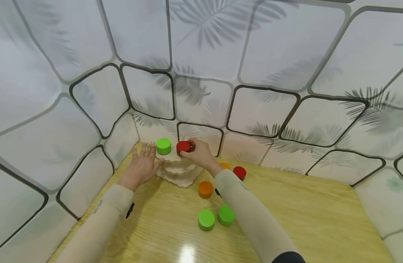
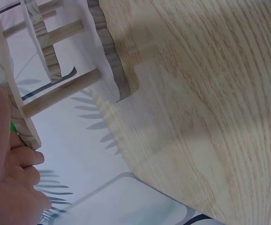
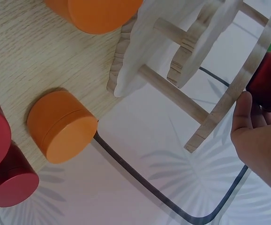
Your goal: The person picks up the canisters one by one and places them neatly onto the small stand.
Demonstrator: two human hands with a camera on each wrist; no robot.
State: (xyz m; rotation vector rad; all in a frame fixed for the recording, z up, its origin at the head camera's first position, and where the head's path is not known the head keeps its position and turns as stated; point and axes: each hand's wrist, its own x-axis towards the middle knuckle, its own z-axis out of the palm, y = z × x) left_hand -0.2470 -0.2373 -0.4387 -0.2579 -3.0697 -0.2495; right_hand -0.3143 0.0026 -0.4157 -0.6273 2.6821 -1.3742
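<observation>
A tiered wooden stand with wavy-edged white shelves on dowel legs is in the corner. My right hand pinches a red round tin at the top shelf, thumb at its near side. In the right wrist view, that red tin is right at the shelf surface. A light green round tin sits to its left on the same shelf. My left hand lies with straight fingers at the shelf's left edge, beside the green tin. From the left wrist, the hand overlaps the shelf's edge.
Two green tins and an orange tin are on the wooden table in front of the stand. Another orange tin and two red tins are right of it. Patterned walls border the table.
</observation>
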